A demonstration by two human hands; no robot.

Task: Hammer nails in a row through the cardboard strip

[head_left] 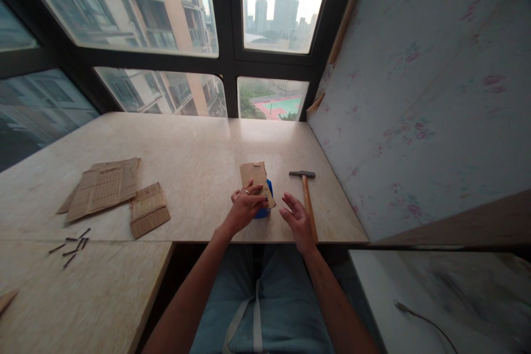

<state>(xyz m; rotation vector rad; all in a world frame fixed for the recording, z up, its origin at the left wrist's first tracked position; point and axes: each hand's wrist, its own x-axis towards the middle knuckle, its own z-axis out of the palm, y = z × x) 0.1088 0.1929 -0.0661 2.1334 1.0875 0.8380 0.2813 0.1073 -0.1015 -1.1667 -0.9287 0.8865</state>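
My left hand (pixel 244 207), with a ring on one finger, lies over a small brown cardboard piece (pixel 253 171). Its fingers press on the cardboard's top and the thumb is at the left edge. Beneath the cardboard shows a blue object (pixel 262 213), mostly hidden, so its kind is unclear. Small dark marks or bits show near the fingertips, too small to name. To the right, my right hand (pixel 296 218) hovers open, fingers apart and holding nothing. Just beyond it lies a hammer (pixel 306 191) with a wooden handle and dark metal head, its handle partly behind that hand.
Stacked cardboard sheets (pixel 105 185) and a folded cardboard piece (pixel 149 210) lie on the left of the stone sill (pixel 194 149). Several dark nails (pixel 70 247) are scattered nearer me. Windows stand behind, a papered wall (pixel 415 94) at right, and a cable (pixel 423 318) at lower right.
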